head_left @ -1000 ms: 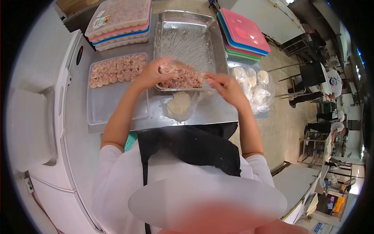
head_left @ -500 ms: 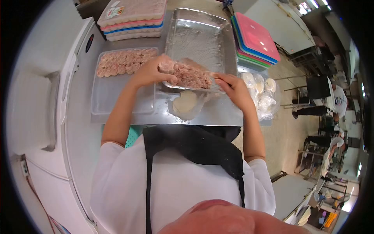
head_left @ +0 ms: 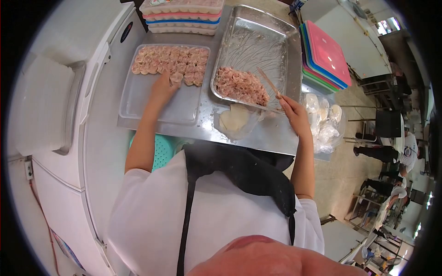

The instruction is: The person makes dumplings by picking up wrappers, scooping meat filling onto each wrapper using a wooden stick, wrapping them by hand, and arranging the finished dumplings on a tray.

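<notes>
My left hand (head_left: 159, 90) pinches a small meat-filled dumpling (head_left: 176, 78) at the front edge of the rows in a clear plastic tray (head_left: 156, 109). Several rows of similar dumplings (head_left: 170, 57) cover the tray's far part. My right hand (head_left: 295, 115) grips the end of a thin flat spatula (head_left: 268, 81), its blade raised over the metal pan (head_left: 251, 48). A mound of ground meat filling (head_left: 241, 86) sits in the pan's near left corner. Pale round dough wrappers (head_left: 234, 118) lie on plastic in front of the pan.
Filled, lidded trays (head_left: 183, 20) are stacked behind the open tray. Coloured lids (head_left: 328, 53) and a bag of white rounds (head_left: 323, 117) stand right. A refrigerator (head_left: 103, 110) flanks the left; a green perforated basket (head_left: 162, 149) is below the table (head_left: 207, 131). People stand far right.
My left hand has moved from over the pan to the tray with the dumpling. My right hand has drawn the spatula clear of the filling. The whole view has shifted.
</notes>
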The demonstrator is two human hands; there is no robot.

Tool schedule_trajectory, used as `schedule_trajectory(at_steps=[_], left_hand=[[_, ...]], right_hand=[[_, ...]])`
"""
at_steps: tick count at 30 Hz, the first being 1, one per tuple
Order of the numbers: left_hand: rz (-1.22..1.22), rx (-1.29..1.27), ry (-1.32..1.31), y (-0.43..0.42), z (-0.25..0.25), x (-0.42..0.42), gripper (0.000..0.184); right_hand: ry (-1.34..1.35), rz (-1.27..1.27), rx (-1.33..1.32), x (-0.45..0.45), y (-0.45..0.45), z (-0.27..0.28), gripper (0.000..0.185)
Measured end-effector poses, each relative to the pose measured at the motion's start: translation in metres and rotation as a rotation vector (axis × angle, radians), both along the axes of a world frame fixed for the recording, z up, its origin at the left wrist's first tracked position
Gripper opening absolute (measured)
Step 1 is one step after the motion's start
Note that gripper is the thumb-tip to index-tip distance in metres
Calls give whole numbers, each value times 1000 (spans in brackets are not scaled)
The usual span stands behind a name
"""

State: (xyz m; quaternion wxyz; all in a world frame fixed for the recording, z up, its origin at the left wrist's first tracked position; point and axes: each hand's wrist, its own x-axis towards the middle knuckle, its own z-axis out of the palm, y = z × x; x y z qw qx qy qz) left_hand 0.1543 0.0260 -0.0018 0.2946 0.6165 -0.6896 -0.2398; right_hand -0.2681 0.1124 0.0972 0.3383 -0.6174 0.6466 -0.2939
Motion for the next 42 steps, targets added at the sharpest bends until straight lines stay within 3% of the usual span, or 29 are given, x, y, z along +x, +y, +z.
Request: schedule_trajectory(at_steps=[7, 10, 12, 13, 16, 18, 21, 28, 34, 37, 40, 42], left_hand=[[1, -60, -100, -10, -16, -21, 80], [-45, -48, -36, -5, -17, -14, 69], [-77, -57, -199, 3, -3, -14, 54], [-93, -61, -281, 9, 9, -15, 47], [-369, -363, -72, 37, 57, -58, 23], [-691, -232, 56, 51, 43, -93, 21], [-852, -268, 96, 53, 20, -129, 17], [-815, -256, 144, 52, 9, -134, 21], [-846, -386, 33, 66, -3, -150, 31], [-805, -361, -13, 70, -22, -155, 30], [-755, -339, 18, 67, -30, -154, 22], [-728, -297, 108, 68, -30, -154, 17]], right_hand=[[132, 111, -34, 13, -7, -4, 32], [440, 217, -130, 13, -15, -3, 30], [736, 276, -149, 7, -25, 8, 30], [760, 288, -170, 4, -29, 13, 30], [834, 335, -244, -1, -47, 17, 34], [885, 372, -303, -1, -62, 7, 37], [906, 422, -307, -3, -67, -28, 40], [799, 377, -122, 13, -27, -30, 45], [302, 250, -7, 12, -22, -31, 45], [429, 189, -1, -6, -34, -21, 43], [884, 249, -50, -7, -32, -7, 41], [921, 302, -11, 4, -21, -17, 41]])
